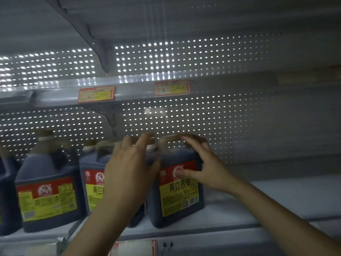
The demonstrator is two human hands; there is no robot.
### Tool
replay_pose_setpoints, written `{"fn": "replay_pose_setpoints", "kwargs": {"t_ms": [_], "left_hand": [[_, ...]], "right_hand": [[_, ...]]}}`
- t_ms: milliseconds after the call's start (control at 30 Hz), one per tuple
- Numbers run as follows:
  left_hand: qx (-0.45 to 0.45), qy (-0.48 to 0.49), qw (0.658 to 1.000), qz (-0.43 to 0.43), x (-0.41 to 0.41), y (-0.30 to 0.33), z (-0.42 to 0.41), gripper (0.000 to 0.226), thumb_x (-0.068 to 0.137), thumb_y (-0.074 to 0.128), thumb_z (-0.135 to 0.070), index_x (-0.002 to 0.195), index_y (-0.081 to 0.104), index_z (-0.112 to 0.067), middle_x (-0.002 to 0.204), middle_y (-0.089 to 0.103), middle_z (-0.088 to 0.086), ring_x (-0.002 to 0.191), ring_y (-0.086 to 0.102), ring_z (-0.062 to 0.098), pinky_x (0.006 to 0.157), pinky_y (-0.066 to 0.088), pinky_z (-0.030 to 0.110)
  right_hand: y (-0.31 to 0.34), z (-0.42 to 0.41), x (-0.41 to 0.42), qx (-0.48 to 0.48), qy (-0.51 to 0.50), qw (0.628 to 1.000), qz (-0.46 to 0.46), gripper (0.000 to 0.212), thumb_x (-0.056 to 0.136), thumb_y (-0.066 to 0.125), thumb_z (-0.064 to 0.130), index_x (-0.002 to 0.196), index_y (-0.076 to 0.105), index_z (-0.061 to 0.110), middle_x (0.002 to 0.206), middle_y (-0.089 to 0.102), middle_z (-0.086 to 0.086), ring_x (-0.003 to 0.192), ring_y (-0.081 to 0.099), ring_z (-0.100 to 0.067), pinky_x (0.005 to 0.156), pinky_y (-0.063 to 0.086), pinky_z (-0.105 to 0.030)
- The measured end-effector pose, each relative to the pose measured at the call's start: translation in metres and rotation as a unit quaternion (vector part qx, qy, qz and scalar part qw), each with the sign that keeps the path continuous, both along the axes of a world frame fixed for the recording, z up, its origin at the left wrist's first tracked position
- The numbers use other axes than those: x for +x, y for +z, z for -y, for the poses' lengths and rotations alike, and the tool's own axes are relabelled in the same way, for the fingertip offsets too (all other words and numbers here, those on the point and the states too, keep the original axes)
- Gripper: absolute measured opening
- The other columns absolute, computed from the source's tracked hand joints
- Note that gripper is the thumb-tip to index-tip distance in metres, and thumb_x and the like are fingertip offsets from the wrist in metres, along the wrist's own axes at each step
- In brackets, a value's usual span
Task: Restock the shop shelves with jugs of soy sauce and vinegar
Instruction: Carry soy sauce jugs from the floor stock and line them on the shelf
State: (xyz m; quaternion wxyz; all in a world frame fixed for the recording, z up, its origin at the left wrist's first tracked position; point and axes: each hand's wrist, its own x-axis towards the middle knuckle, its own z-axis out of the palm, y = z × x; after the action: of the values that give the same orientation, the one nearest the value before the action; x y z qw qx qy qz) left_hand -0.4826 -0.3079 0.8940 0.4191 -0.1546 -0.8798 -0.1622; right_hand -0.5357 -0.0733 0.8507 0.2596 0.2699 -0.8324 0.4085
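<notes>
Nearest the camera, two bare forearms reach up and forward from the bottom edge toward a pale shelf [239, 209] in a dim shop aisle. A price tag [132, 248] hangs on the shelf's front lip just below the arms.

On the shelf stands a row of dark soy sauce jugs with red and yellow labels. The right jug [177, 191] sits upright near the front edge, its label facing out. The left hand [129, 167] is spread loosely, its fingers [145, 140] lying over the cap and top of this jug, gripping nothing firmly. The right hand [203, 163] rests on the jug's handle [169, 139], fingers extended over it rather than curled shut, and the thumb presses on the label's red band.

Just left, partly behind the left hand, stands a middle jug [94, 178], and beside that a left jug [48, 189].

Behind them runs a perforated back panel [184, 115] with light shining through the holes. Above, an upper shelf [129, 89] carries two orange price labels [96, 94] on its edge.
</notes>
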Motion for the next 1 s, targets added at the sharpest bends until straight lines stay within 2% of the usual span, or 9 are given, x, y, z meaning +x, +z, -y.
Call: {"fn": "replay_pose_setpoints", "kwargs": {"t_ms": [100, 200, 333, 400, 467, 567, 700, 833, 1000], "left_hand": [[-0.004, -0.125, 0.989, -0.081, -0.006, 0.005, 0.001, 0.042, 0.093, 0.066, -0.036, 0.134, 0.057, -0.029, 0.125, 0.06, 0.001, 0.108, 0.056, 0.023, 0.085, 0.052, 0.044], [-0.084, -0.207, 0.969, -0.105, -0.023, 0.006, -0.006, 0.04, 0.091, 0.064, -0.034, 0.13, 0.056, -0.034, 0.127, 0.062, 0.0, 0.111, 0.058, 0.024, 0.095, 0.047, 0.048], [-0.242, -0.168, 0.944, -0.152, -0.043, -0.008, -0.025, 0.035, 0.094, 0.056, -0.04, 0.126, 0.062, -0.028, 0.131, 0.063, 0.004, 0.12, 0.053, 0.036, 0.109, 0.029, 0.063], [-0.274, -0.19, 0.926, -0.178, -0.048, -0.02, -0.033, 0.031, 0.092, 0.058, -0.033, 0.12, 0.066, -0.021, 0.119, 0.066, 0.01, 0.114, 0.055, 0.039, 0.11, 0.025, 0.066], [-0.291, -0.239, 0.908, -0.183, -0.042, -0.031, -0.042, 0.03, 0.088, 0.061, -0.027, 0.117, 0.067, -0.019, 0.111, 0.066, 0.012, 0.108, 0.057, 0.038, 0.11, 0.028, 0.064], [-0.317, -0.322, 0.876, -0.171, -0.014, -0.049, -0.059, 0.025, 0.085, 0.065, -0.026, 0.109, 0.067, -0.02, 0.101, 0.068, 0.011, 0.097, 0.062, 0.036, 0.093, 0.042, 0.049], [-0.339, -0.426, 0.825, -0.151, 0.038, -0.084, -0.083, 0.03, 0.087, 0.063, -0.027, 0.116, 0.063, -0.02, 0.098, 0.068, 0.009, 0.086, 0.064, 0.035, 0.069, 0.037, 0.038], [-0.353, -0.526, 0.761, -0.143, 0.115, -0.13, -0.102, 0.03, 0.096, 0.054, -0.033, 0.123, 0.058, -0.02, 0.106, 0.067, 0.01, 0.094, 0.065, 0.035, 0.076, 0.043, 0.039], [-0.369, -0.648, 0.653, -0.129, 0.243, -0.194, -0.118, 0.034, 0.094, 0.057, -0.034, 0.125, 0.059, -0.021, 0.104, 0.07, 0.009, 0.091, 0.068, 0.036, 0.075, 0.05, 0.042]], "right_hand": [[0.0, -0.006, 0.016, 0.022, -0.047, 0.999, -0.006, 0.082, 0.083, 0.083, 0.042, 0.148, 0.035, 0.058, 0.138, 0.041, 0.018, 0.131, 0.047, -0.001, 0.109, 0.051, -0.032], [-0.003, -0.013, 0.037, 0.075, -0.136, 0.987, -0.026, 0.07, 0.09, 0.077, 0.04, 0.149, 0.04, 0.048, 0.14, 0.045, 0.018, 0.128, 0.051, -0.002, 0.107, 0.05, -0.037], [-0.022, -0.017, 0.082, 0.161, -0.275, 0.946, -0.055, 0.049, 0.098, 0.069, 0.037, 0.144, 0.054, 0.029, 0.126, 0.051, 0.015, 0.116, 0.055, -0.004, 0.102, 0.045, -0.022], [-0.037, -0.014, 0.116, 0.217, -0.378, 0.899, -0.045, 0.043, 0.1, 0.062, 0.043, 0.14, 0.057, 0.027, 0.121, 0.055, 0.01, 0.113, 0.057, -0.011, 0.096, 0.047, -0.025], [-0.049, -0.003, 0.157, 0.262, -0.469, 0.844, 0.01, 0.047, 0.1, 0.049, 0.055, 0.138, 0.056, 0.029, 0.123, 0.059, 0.004, 0.114, 0.06, -0.022, 0.093, 0.051, -0.04], [-0.07, 0.022, 0.229, 0.297, -0.561, 0.768, 0.087, 0.051, 0.099, 0.034, 0.057, 0.135, 0.056, 0.029, 0.125, 0.062, 0.0, 0.114, 0.061, -0.027, 0.089, 0.051, -0.045], [-0.105, 0.055, 0.326, 0.356, -0.65, 0.652, 0.16, 0.038, 0.105, 0.043, 0.045, 0.132, 0.058, 0.024, 0.118, 0.065, -0.003, 0.104, 0.064, -0.033, 0.081, 0.048, -0.044], [-0.143, 0.091, 0.427, 0.369, -0.695, 0.563, 0.254, 0.039, 0.101, 0.038, 0.04, 0.131, 0.057, 0.022, 0.114, 0.065, -0.006, 0.098, 0.064, -0.035, 0.076, 0.046, -0.044], [-0.194, 0.144, 0.555, 0.341, -0.727, 0.478, 0.356, 0.042, 0.097, 0.052, 0.04, 0.136, 0.052, 0.023, 0.117, 0.064, -0.006, 0.104, 0.065, -0.034, 0.08, 0.049, -0.045]]}}
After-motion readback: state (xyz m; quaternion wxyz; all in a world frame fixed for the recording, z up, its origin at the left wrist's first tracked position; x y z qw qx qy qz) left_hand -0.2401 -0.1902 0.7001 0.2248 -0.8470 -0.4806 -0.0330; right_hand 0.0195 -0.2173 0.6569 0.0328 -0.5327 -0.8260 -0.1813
